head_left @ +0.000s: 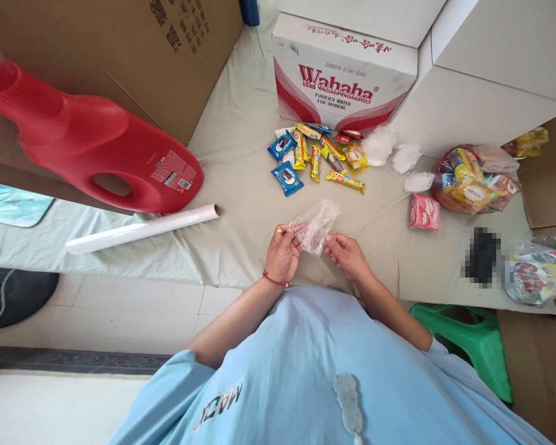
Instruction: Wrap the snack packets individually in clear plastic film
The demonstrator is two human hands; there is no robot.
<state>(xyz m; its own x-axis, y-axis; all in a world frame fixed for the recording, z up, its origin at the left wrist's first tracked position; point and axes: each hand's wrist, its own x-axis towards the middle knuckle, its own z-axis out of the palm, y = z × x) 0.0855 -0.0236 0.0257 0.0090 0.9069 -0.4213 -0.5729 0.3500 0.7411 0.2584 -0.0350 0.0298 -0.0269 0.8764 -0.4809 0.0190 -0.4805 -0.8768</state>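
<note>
My left hand (285, 252) and my right hand (348, 254) hold a crumpled clear plastic bag (315, 225) between them, just above the table's front part. Fingers of the left hand pinch the bag's left side; the right thumb and fingertips grip its lower right edge. Something reddish shows near the left fingers, too unclear to name. Beyond the bag lies a loose group of wrapped snacks: yellow snack packets (315, 162), a blue packet (287, 178) and another blue one. Right of them are several white crumpled plastic bundles (379, 146) and a pink nabati packet (424, 212).
A Wahaba-style water carton (338, 80) stands at the back. At right sit a bowl of snacks (438, 191) and a filled plastic bag (532, 275). Leftward are a big red jug (120, 148), a white film roll (143, 230) and a brown carton (134, 55). Below right, a green stool (488, 352).
</note>
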